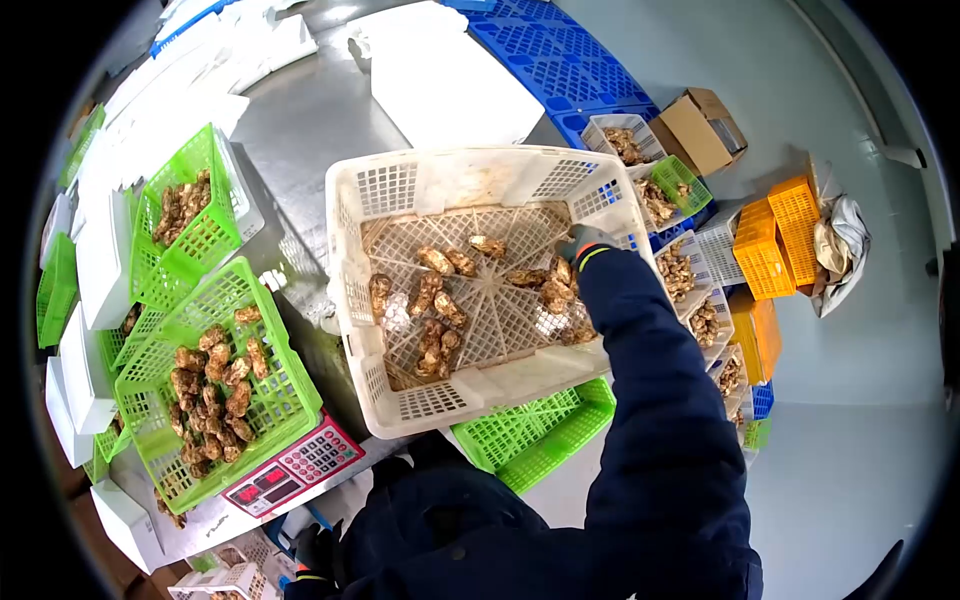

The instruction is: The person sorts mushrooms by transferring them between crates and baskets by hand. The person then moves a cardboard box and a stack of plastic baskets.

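A large white crate [500,165] stands in front of me, with several brown mushroom-like pieces [436,260] scattered on its mesh floor. My right hand [580,243], in a dark glove, reaches inside by the crate's right wall, beside a small cluster of pieces [558,285]; its fingers are mostly hidden. Low at the left, near the table's edge, my left hand [318,550] is gloved and hangs down, its fingers unclear. To the left, a green basket [290,375] full of similar pieces [215,390] rests on a red scale [295,466].
Another green basket [215,225] with pieces stands behind at the left. White foam boxes [450,85] sit on the metal table [320,110]. An empty green basket [540,430] is below the crate. At the right are filled baskets [675,270], orange crates [765,250] and a cardboard box [700,130].
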